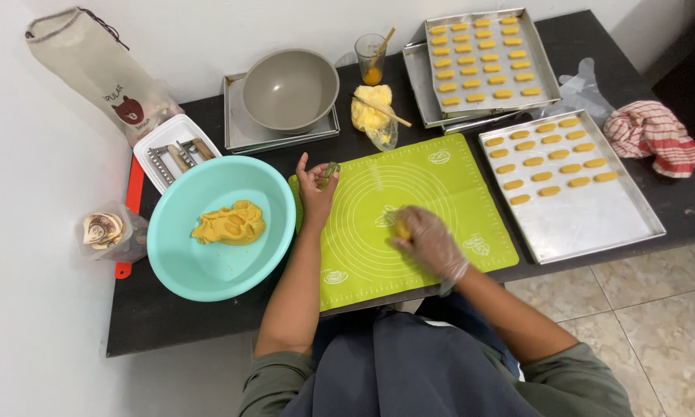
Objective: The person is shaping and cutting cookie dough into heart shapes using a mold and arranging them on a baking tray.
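Dark and set against a white wall, the surface (162,316) carries a baking job that looks, by my reckoning, somewhat past its middle; one metal tray (544,58) at the back is filled with rows of small yellow dough fingers, while the nearer tray (594,224) has them only across its upper half, its lower half bare. On the green silicone mat (363,255) the gloved right hand (428,241) is curled loosely over a small yellow dough piece (402,229), pressing it against the mat; the left hand (315,188), bare, rests at the mat's left edge with fingers half closed round a small greenish cutter (329,173) (its exact form is too small to tell). Left to shape, I judge, is the lump of dough (229,223) lying in the turquoise bowl (201,274) just left of the mat; another yellow lump in a plastic bag (372,108) sits beyond the mat, beside an empty grey bowl (289,89).
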